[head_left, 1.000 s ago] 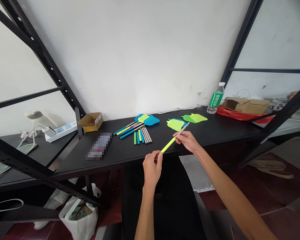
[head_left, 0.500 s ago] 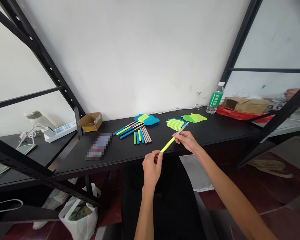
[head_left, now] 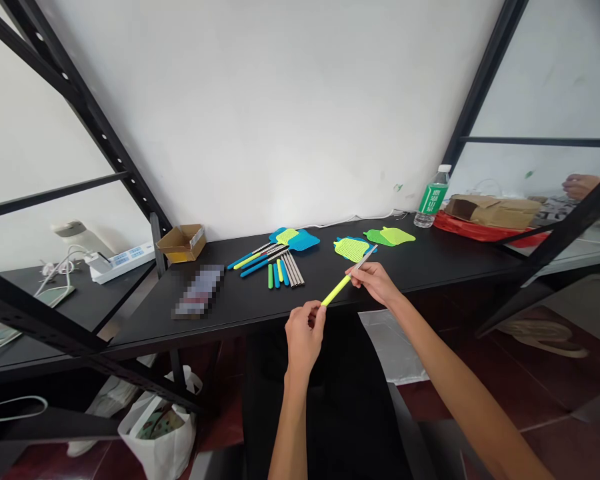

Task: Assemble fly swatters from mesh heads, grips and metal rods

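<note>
My left hand [head_left: 304, 333] pinches the lower end of a yellow fly swatter handle [head_left: 337, 291]. At its upper end, my right hand [head_left: 374, 281] is closed around the place where a silver metal rod [head_left: 366, 256] meets the handle. The rod points up and right, over the desk's front part. Beyond it lie yellow and blue swatter heads [head_left: 351, 249], with green and yellow heads [head_left: 391, 236] further right. To the left rest several swatters with rods and heads joined [head_left: 260, 257], loose coloured handles [head_left: 277, 275] and bare metal rods [head_left: 293, 270].
A black desk [head_left: 220, 297] stands against a white wall. An open cardboard box [head_left: 182, 243] and a blurred flat object [head_left: 199, 291] are at left. A water bottle [head_left: 433, 197] stands at right, near the black shelf frame [head_left: 485, 80]. Another person's hand [head_left: 581, 186] shows at far right.
Both hands keep nearly the same grip and place on the handle and rod. The view shifts very slightly. At far right, the other person's hand has moved a little left.
</note>
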Available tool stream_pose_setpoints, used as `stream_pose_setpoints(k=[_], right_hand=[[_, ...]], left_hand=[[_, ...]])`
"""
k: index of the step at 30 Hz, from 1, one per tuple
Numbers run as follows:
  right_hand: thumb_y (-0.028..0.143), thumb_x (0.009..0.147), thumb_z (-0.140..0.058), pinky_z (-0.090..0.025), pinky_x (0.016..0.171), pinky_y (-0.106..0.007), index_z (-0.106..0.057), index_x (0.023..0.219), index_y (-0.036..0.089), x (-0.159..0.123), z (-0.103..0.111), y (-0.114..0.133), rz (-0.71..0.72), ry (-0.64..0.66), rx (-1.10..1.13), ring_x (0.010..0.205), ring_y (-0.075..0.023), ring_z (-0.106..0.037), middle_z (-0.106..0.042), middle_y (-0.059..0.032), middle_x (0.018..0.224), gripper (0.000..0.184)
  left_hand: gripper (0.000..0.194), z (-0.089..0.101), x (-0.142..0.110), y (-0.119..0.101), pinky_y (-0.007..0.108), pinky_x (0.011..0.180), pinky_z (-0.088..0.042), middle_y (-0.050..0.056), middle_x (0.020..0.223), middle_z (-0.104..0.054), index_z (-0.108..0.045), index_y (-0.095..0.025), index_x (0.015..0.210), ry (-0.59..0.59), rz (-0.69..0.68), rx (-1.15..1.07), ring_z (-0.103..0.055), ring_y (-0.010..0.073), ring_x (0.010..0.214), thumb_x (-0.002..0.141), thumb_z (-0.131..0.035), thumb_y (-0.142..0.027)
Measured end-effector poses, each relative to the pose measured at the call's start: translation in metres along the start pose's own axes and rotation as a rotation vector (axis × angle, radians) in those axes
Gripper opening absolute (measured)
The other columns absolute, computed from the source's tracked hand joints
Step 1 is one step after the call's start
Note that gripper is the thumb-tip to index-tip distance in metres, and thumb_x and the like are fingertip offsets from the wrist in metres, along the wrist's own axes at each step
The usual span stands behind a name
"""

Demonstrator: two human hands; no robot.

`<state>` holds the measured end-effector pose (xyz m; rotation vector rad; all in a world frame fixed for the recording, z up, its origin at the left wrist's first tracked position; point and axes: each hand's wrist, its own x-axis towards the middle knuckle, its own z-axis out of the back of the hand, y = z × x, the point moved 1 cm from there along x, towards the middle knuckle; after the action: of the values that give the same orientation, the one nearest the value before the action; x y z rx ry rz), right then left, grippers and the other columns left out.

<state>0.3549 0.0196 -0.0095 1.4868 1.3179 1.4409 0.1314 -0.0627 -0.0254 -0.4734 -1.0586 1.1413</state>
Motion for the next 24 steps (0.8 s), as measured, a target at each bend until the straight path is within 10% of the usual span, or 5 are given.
stream_pose_setpoints(k=[24], right_hand=[[0.040, 0.080, -0.077, -0.037, 0.060, -0.030, -0.068, 0.062, 0.017, 0.0017, 0.0004, -0.0027, 0.023, 0.015, -0.084, 0.056, -0.0125, -0.048, -0.054, 0.0006, 0.053, 0.030]], left_hand=[[0.020, -0.0004, -0.0001, 0.0009, 0.027, 0.072, -0.047, 0.000, 0.076, -0.069, -0.070, -0.025, 0.095, 0.021, -0.028, 0.026, -0.059, 0.0180, 0.080, 0.094, -0.055, -0.039]])
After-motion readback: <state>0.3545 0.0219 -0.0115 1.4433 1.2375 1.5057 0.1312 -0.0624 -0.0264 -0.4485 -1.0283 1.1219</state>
